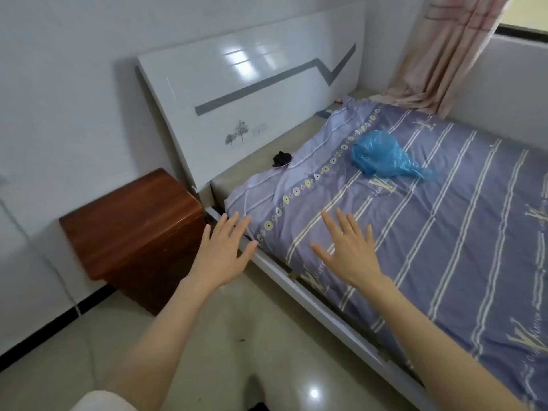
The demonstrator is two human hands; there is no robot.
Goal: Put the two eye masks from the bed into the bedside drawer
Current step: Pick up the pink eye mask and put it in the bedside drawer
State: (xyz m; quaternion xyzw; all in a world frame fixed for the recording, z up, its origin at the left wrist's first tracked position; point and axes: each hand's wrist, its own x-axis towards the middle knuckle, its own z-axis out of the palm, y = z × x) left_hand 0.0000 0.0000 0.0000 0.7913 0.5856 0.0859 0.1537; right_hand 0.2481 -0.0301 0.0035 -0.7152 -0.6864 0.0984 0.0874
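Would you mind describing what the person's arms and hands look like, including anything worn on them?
Both hands, the left hand and the right hand, are bare: no gloves, rings, watch or bracelets show. The forearms are uncovered along nearly their whole visible length. A bit of pale, cream-coloured fabric shows at the bottom left edge, possibly a pushed-up sleeve, though that is unclear.

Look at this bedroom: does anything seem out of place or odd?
Yes: a crumpled blue plastic bag lies loose on the striped quilt, and a small dark item sits near the headboard.
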